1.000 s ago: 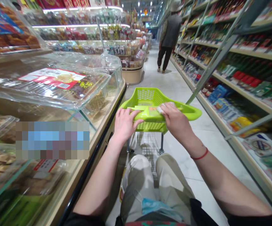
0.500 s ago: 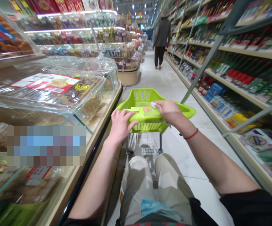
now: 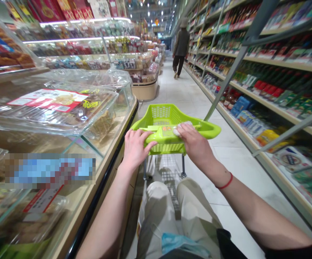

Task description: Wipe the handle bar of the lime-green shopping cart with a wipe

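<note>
A lime-green plastic shopping cart (image 3: 169, 117) stands in the aisle just ahead of me. My left hand (image 3: 136, 147) is wrapped round the left part of its handle bar. My right hand (image 3: 193, 142) rests on the right part of the bar, fingers closed over a small white wad (image 3: 181, 126), a tissue or cloth, pressed against the green plastic. A red string bracelet (image 3: 226, 184) circles my right wrist. The basket looks empty.
A glass-topped counter (image 3: 64, 118) with clear tubs of baked snacks runs along my left. Shelves (image 3: 266, 90) of packaged goods line the right. A person in dark clothes (image 3: 180, 48) walks away far down the tiled aisle. A round display stand (image 3: 145, 82) sits ahead left.
The cart and I have moved forward along the aisle. My right hand with the white wad shifted along the handle. The person ahead has walked farther off.
</note>
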Motion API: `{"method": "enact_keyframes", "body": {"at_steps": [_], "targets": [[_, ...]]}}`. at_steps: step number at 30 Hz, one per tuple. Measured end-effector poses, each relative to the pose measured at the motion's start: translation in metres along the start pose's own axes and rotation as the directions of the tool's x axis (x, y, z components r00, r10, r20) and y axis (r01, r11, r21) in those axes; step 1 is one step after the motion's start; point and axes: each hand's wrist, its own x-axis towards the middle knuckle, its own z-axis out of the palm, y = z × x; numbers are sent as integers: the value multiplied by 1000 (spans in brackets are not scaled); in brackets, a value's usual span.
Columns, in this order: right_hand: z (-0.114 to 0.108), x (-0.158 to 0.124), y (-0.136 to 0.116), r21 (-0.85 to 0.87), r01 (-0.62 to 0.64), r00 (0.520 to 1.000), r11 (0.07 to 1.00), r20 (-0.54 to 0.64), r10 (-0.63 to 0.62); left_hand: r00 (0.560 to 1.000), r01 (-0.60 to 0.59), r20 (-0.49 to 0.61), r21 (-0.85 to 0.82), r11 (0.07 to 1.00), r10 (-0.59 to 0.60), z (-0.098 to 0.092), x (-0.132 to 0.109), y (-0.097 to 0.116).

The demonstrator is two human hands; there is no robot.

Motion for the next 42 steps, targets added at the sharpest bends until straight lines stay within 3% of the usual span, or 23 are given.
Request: {"method": "enact_keyframes", "body": {"at_steps": [4,8,12,14,16,19,23,26,29,34,39,42], "targets": [[-3,-8,0,21,8,1000,1000,-9,-8,1000,-2,-6,-28,1000,2,0,0,-2],[-3,27,-1,16,-90,987,996,135,87,1000,-4,-8,-40,999,4,2,1,-3],[-7,72,-3,-67,-271,902,960,329,278,1000,9,-12,-26,1000,-10,4,2,-3],[-9,88,-5,-126,-318,849,940,403,341,1000,17,-21,-16,1000,-18,4,2,-2],[-9,93,-5,-162,-327,828,931,426,365,999,22,-30,-5,1000,-22,4,2,0],[-5,82,-7,-130,-292,875,947,363,320,999,27,-37,10,1000,-27,4,2,1],[4,41,-15,-70,-106,985,992,129,114,999,26,-46,18,999,-25,6,1,0],[8,10,-24,-41,-3,1000,999,27,4,998,24,-55,16,1000,-23,8,0,-2],[9,0,-29,2,53,998,999,14,-53,998,18,-65,10,1000,-17,10,-1,-3],[6,42,-24,54,-4,982,999,188,-7,998,7,-62,7,1000,-6,10,0,-2],[0,94,-27,-76,-208,863,975,456,219,999,9,-54,15,1000,-8,9,1,-1],[1,99,-29,-136,-228,838,964,478,265,999,13,-47,23,1000,-12,8,1,0]]}}
